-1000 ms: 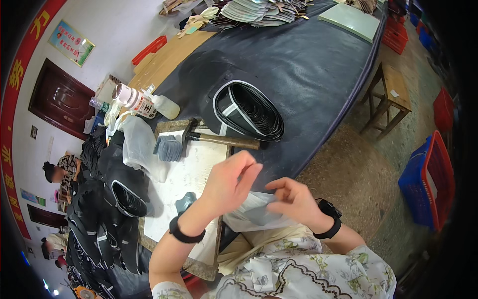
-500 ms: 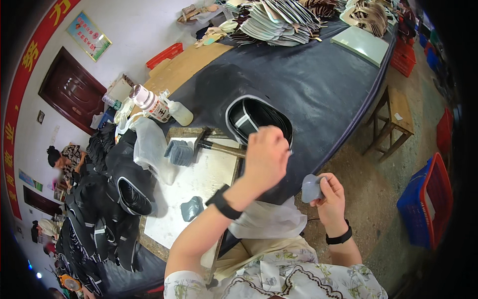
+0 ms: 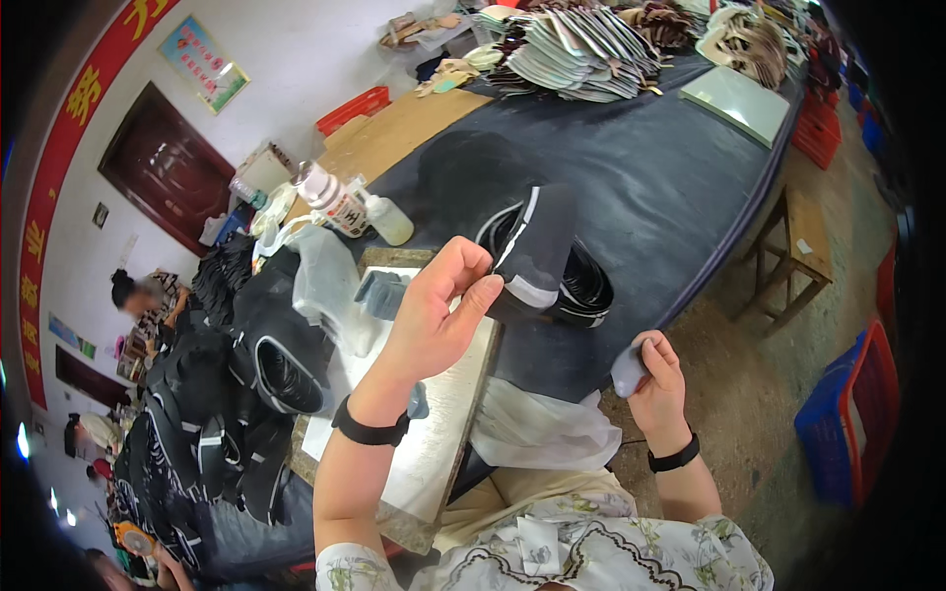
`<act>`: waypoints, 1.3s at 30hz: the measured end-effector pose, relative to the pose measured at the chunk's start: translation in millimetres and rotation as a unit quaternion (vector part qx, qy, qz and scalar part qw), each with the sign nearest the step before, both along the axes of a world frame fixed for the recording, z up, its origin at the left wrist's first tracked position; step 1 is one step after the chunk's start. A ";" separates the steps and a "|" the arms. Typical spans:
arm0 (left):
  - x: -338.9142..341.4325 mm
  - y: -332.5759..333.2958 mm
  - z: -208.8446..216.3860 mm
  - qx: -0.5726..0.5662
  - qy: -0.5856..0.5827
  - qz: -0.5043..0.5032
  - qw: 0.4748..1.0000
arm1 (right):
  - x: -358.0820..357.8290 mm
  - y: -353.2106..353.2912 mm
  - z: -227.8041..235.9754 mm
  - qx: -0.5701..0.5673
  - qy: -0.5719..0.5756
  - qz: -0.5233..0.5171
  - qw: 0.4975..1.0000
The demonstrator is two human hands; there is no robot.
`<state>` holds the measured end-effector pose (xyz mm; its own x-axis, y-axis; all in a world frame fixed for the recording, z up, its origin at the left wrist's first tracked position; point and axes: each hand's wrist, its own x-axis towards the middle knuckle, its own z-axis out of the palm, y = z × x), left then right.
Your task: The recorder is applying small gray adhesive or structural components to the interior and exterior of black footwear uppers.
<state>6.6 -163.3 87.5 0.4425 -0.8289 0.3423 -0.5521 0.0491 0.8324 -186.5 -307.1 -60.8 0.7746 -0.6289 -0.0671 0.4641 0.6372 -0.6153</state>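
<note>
My left hand pinches the edge of a black shoe upper with pale trim between thumb and fingers, raised over the dark-covered table. Behind it, a nested bunch of black uppers with light edging lies on the cover. Off the table's edge, my right hand grips a thin grey rounded patch. A stack of grey patches sits on the white board, partly covered by my left hand. One loose grey patch shows beside my left wrist.
A heap of black uppers lies left of the board, near a plastic bag. White bottles stand beyond. Stacked pale pieces are at the far end. A wooden stool and blue-red crate stand right. A person sits far left.
My left hand has lifted an upper from the nested bunch and drawn it left and toward me. My right hand still holds the grey patch, now turned more edge-on.
</note>
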 end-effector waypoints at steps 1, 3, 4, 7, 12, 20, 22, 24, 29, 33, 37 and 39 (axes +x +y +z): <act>0.6 8.4 1.7 -0.002 -0.012 0.015 1.000 | 1.9 2.5 1.3 -0.002 -0.004 0.010 1.000; -4.4 26.6 9.5 -0.028 0.000 0.065 0.998 | 6.7 9.0 5.4 -0.056 -0.009 0.008 0.998; -8.7 36.1 14.7 -0.052 0.017 0.104 0.993 | 12.8 13.8 7.4 -0.087 -0.020 -0.019 0.996; -21.5 67.7 21.6 -0.088 -0.056 0.192 0.976 | 18.7 10.5 9.7 -0.188 -0.011 0.056 0.981; -34.6 101.5 -10.0 -0.032 -0.176 0.240 0.954 | 47.0 27.9 61.3 -0.272 -0.074 0.227 0.932; -50.5 116.2 -26.7 -0.021 -0.194 0.262 0.945 | 81.9 83.0 77.5 -0.206 -0.173 0.315 0.910; -48.1 123.7 -29.8 -0.033 -0.189 0.272 0.943 | 75.3 80.9 73.5 -0.191 -0.148 0.370 0.897; -43.1 130.0 -34.9 -0.068 -0.178 0.282 0.940 | 64.8 67.6 63.6 -0.212 -0.137 0.408 0.877; -29.2 147.3 -41.4 -0.080 -0.059 0.328 0.939 | 8.0 14.7 40.1 -0.526 0.058 0.402 0.747; -31.9 139.9 -55.2 -0.085 0.193 0.228 0.951 | -9.4 27.0 47.7 -0.600 0.099 0.145 0.781; -53.8 130.1 -77.8 -0.138 0.115 0.272 0.946 | 32.8 61.1 54.5 -0.262 0.133 0.145 0.945; -54.5 131.5 -87.3 -0.054 -0.091 0.269 0.957 | 51.6 81.3 51.8 -0.129 0.092 0.191 0.969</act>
